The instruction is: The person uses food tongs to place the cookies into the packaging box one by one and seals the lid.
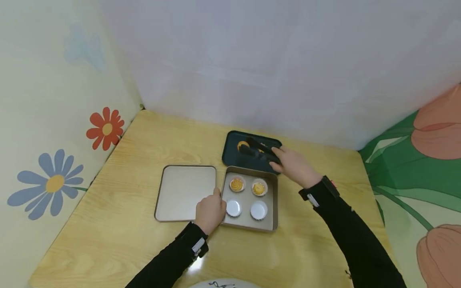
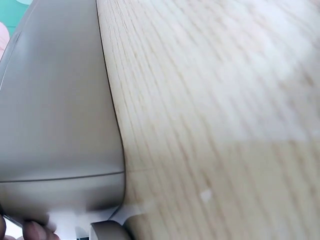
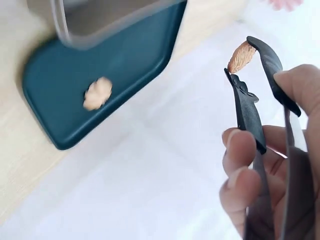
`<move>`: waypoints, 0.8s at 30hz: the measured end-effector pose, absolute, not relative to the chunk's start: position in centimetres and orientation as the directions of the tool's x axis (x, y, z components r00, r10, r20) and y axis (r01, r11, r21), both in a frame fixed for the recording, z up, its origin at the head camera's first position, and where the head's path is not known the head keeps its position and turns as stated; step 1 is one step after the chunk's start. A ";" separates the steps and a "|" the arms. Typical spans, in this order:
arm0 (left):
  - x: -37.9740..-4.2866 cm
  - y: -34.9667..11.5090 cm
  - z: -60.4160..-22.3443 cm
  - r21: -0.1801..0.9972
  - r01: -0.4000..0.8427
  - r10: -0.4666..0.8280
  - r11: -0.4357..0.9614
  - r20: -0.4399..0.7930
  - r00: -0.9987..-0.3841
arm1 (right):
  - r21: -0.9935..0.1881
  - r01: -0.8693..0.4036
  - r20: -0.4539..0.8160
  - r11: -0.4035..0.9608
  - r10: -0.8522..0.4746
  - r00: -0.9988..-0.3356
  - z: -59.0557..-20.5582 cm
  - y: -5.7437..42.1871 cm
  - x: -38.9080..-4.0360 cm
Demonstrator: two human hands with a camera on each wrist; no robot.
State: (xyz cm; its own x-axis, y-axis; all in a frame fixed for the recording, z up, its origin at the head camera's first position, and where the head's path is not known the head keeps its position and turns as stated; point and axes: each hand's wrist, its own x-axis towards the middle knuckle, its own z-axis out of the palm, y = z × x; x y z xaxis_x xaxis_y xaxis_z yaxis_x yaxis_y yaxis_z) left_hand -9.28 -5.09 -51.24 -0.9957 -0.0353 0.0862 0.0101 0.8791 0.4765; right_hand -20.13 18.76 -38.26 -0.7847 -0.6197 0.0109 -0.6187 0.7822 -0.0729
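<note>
My right hand (image 1: 297, 166) grips black tongs (image 1: 257, 147) over the dark teal tray (image 1: 230, 156). Between the tong tips is a golden-brown cookie (image 3: 242, 56), raised above the tray in the right wrist view. Another cookie (image 3: 98, 93) lies on that tray. My left hand (image 1: 210, 211) holds the left wall of a square metal baking tin (image 1: 275, 204), thumb along its rim. Inside the tin, two cookies sit in white paper cups at the back, one a swirled cookie (image 1: 236, 185). Two bare paper cups (image 1: 258, 210) stand in front.
A flat square metal lid (image 1: 187, 192) lies left of the tin on the wooden table (image 1: 122, 224). White cloth (image 1: 252, 72) hangs behind the table. Part of a white round object (image 1: 223, 284) shows at the near edge. Painted walls flank both sides.
</note>
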 end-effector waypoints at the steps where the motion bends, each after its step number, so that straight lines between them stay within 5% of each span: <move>1: -9.9 -5.1 -51.0 0.477 0.016 -0.037 0.879 0.102 -0.994 | -0.039 -0.638 0.035 0.769 -0.637 -0.770 -37.8 19.0 -19.3; 8: -12.1 -5.5 -49.9 0.481 0.020 -0.047 0.877 0.127 -0.991 | 0.189 -0.759 0.067 0.623 -0.779 -0.623 -38.5 19.4 -14.0; 24: -9.8 -5.1 -50.9 0.499 -0.024 -0.040 0.866 0.022 -0.999 | 0.228 -0.842 -0.065 0.489 -0.855 -0.514 -42.4 18.0 -11.2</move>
